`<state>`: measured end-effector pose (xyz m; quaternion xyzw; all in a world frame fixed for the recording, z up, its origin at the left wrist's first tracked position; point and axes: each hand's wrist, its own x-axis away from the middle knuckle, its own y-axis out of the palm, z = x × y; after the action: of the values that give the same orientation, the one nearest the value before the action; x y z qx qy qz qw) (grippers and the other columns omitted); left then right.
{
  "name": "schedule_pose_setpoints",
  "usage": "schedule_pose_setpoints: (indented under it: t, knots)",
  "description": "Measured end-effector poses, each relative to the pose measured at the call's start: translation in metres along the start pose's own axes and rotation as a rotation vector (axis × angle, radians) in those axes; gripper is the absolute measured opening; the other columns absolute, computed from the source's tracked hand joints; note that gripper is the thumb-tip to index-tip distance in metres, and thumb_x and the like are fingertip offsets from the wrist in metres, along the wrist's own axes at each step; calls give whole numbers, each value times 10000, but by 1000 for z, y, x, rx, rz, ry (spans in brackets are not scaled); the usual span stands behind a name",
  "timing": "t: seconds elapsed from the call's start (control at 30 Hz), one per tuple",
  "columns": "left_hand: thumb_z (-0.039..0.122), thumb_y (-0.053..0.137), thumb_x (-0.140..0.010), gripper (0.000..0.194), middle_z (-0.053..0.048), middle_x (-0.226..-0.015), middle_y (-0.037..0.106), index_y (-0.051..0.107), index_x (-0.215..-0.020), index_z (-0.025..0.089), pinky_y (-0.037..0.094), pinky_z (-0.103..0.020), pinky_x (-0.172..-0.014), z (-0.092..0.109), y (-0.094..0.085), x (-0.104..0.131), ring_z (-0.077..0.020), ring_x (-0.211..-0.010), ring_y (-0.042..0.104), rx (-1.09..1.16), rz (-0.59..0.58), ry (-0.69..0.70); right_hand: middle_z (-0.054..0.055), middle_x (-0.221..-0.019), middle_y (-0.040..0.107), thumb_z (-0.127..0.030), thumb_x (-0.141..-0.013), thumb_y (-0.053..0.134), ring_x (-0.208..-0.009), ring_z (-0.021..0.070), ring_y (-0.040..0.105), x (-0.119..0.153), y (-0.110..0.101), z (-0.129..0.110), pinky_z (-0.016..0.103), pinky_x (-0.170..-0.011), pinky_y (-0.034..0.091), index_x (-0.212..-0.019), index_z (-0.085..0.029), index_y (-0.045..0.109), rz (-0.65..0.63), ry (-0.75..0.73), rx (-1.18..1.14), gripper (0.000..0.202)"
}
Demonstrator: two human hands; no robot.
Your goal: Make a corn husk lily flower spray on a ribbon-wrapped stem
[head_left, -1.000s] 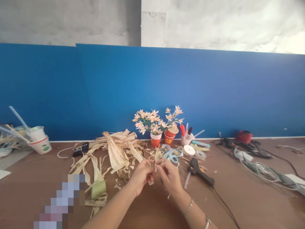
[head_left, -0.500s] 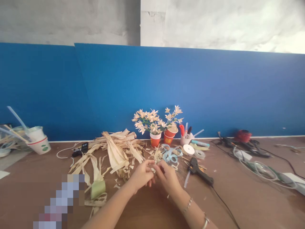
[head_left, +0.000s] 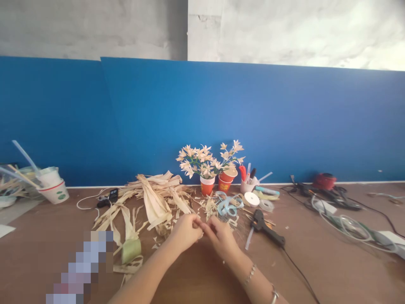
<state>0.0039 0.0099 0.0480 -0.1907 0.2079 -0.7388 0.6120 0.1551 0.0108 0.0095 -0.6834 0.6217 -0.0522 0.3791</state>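
Note:
My left hand (head_left: 186,231) and my right hand (head_left: 220,237) meet over the middle of the table, thumbs and fingertips pinched together. Whatever lies between the fingers is too small or hidden to make out. Just left of my left hand spreads a heap of dried corn husks (head_left: 154,202). Beyond the fingertips are husk scraps (head_left: 210,205) and a loose pale blue ribbon (head_left: 228,205). A black glue gun (head_left: 267,228) lies to the right of my right hand, a clear glue stick poking from it.
Husk flowers (head_left: 202,158) stand in red paper cups (head_left: 207,186) at the back. Right of them are a cup of tools (head_left: 247,185), a white spool (head_left: 252,199) and a tape roll (head_left: 266,205). A green roll (head_left: 130,250) lies front left. Cables (head_left: 344,223) tangle at right.
My left hand's fingers have curled in more, and both hands' fingertips have drawn closer together. The view has shifted slightly; the things on the table have stayed put.

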Motion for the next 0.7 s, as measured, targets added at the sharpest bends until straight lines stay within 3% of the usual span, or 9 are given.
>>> schedule_pose_setpoints:
  t: [0.3, 0.43, 0.7]
  knots:
    - [117, 544, -613, 57, 63, -428, 515, 555, -646, 162, 293, -179, -388, -4, 3, -5, -77, -380, 455, 301, -66, -171, -45, -527, 436, -409, -897, 439, -484, 94, 372, 1, -2, -1, 205, -485, 282, -655, -200, 414, 15, -30, 34, 321]
    - [136, 539, -625, 71, 59, -485, 524, 566, -690, 147, 239, -164, -363, -5, -1, -8, -48, -379, 413, 546, -138, -280, -33, -565, 469, -351, -900, 441, -515, 100, 407, 0, -3, 0, 203, -503, 309, -660, -198, 415, 15, -139, 56, 286]
    - [124, 603, -600, 113, 78, -410, 468, 588, -711, 141, 185, -163, -350, -7, -1, -9, -42, -349, 367, 497, -70, -289, -27, -585, 479, -311, -915, 424, -521, 105, 431, 1, 0, 2, 206, -507, 307, -681, -201, 405, 37, -257, 140, 260]
